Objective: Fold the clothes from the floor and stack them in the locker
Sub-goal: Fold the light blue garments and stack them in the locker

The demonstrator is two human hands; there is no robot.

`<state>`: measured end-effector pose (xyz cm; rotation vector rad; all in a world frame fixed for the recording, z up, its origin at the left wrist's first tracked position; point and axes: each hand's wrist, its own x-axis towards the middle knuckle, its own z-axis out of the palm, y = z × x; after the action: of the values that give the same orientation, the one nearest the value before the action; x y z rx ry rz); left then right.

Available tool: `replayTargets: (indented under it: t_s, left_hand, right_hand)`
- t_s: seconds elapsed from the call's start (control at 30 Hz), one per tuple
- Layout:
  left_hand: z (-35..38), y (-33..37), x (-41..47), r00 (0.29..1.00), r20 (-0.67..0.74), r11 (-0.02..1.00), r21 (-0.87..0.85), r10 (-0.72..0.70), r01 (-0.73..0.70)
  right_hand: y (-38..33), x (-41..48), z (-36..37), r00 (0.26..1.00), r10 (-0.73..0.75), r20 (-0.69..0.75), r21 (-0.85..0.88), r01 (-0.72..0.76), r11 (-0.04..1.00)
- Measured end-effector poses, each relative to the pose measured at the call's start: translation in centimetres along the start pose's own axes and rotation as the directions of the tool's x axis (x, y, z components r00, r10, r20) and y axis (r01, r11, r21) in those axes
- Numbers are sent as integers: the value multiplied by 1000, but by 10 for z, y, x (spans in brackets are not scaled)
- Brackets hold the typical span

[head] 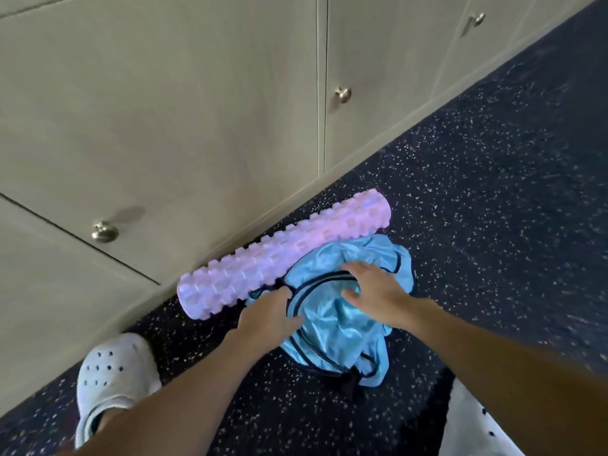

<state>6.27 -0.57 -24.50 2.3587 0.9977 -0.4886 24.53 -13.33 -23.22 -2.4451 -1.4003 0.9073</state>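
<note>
A crumpled light-blue garment (342, 320) with dark trim lies on the dark speckled floor (493, 192), close to the cabinet base. My left hand (268, 315) is at the garment's left edge, fingers curled round the fabric by the trim. Over the upper right part of the garment is my right hand (375, 289), fingers spread and bent, touching the cloth. The locker doors (197, 110) along the wall are beige, all closed, with round metal knobs.
A pink ridged foam roller (283, 255) lies on the floor between the garment and the cabinet base, touching the garment's upper edge. My foot in a white clog (113, 373) stands at the lower left. A white shoe edge (473, 419) shows at the lower right.
</note>
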Motion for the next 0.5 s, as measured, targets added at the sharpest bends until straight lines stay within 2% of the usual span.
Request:
replayTargets:
  t_s: [0.1, 0.2, 0.3, 0.5]
  left_hand:
    - [12, 1, 4, 999, -39, 998, -57, -29, 27]
    - [19, 6, 12, 988, -144, 975, -223, -58, 25]
    - [20, 9, 12, 978, -186, 940, -341, -89, 20]
    - [-17, 16, -1, 957, -290, 933, -345, 2, -106]
  right_hand:
    - [1, 8, 4, 1000, -5, -15, 1, 5, 1000]
    - [0, 11, 4, 1000, 5, -29, 20, -5, 1000]
    - [-2, 6, 3, 999, 15, -32, 30, -14, 999]
    - [-24, -4, -13, 999, -13, -45, 75, 16, 997]
